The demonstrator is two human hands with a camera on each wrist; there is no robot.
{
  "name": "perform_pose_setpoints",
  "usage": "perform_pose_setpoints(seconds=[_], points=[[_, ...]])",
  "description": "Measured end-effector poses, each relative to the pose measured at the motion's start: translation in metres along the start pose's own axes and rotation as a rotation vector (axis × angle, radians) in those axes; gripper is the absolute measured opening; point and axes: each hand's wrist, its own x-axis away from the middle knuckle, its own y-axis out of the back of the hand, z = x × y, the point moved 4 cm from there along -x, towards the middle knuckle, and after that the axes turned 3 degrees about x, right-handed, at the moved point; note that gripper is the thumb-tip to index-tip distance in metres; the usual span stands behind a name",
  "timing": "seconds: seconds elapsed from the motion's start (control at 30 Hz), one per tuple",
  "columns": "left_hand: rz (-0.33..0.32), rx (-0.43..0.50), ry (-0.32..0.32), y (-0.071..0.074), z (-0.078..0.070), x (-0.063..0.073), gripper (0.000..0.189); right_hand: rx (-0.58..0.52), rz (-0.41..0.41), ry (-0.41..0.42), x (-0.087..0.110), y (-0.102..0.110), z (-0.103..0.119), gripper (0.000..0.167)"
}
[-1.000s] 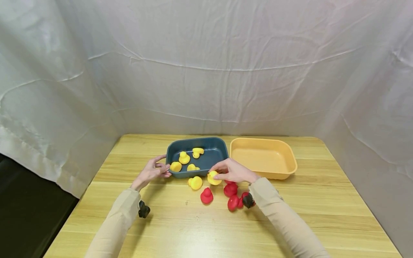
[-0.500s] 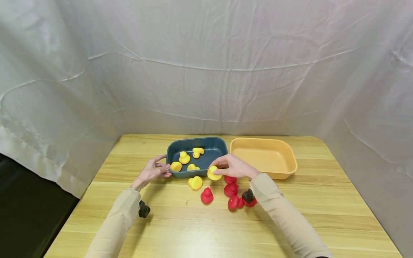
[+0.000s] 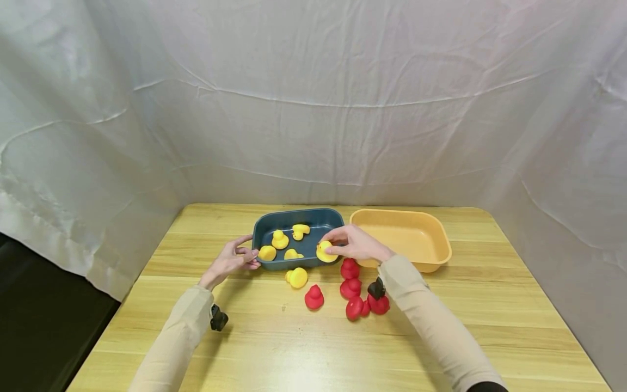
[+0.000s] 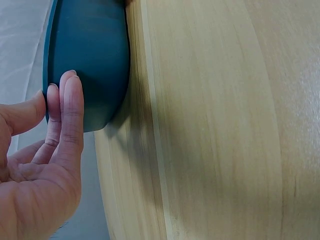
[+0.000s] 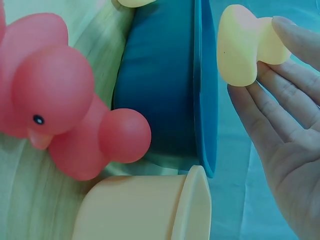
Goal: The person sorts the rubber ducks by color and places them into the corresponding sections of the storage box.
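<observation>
My right hand [image 3: 358, 244] pinches a yellow rubber duck [image 3: 325, 252] between thumb and fingers, above the front right rim of the dark blue bin [image 3: 299, 265]. In the right wrist view that duck [image 5: 237, 47] sits at my fingertips, higher than the bin's rim. My left hand [image 3: 233, 259] grips the bin's left front corner, thumb at the rim and fingers [image 4: 72, 110] against the outer wall. Several yellow ducks, one of them [image 3: 280, 239] upright, lie inside the bin. Another yellow duck [image 3: 296, 277] lies on the table in front of it.
An orange-yellow bin [image 3: 431, 264] stands right of the blue one. Several red rubber ducks lie in front of the bins, including a lone one [image 3: 314, 298] and one near the orange-yellow bin [image 3: 350, 268]. A pale curtain [image 3: 313, 136] surrounds the wooden table [image 3: 264, 348].
My right hand has lifted the yellow duck from the table in front of the blue bin, moving it up and away from me to over the rim. The left hand stays put.
</observation>
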Motion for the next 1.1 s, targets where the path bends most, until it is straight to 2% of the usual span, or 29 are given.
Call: perform_pose_setpoints(seconds=[0.53, 0.97, 1.1], points=[[-0.003, 0.005, 0.009, 0.0, 0.0, 0.0, 0.068, 0.028, -0.042, -0.048, -0.015, 0.005, -0.01, 0.031], [-0.017, 0.014, 0.024, -0.002, 0.0, 0.0, 0.068, 0.09, -0.063, -0.039, -0.027, 0.003, -0.019, 0.031], [-0.004, 0.007, 0.015, -0.002, 0.0, 0.001, 0.068, 0.093, -0.06, -0.04, -0.029, 0.002, -0.021, 0.031]])
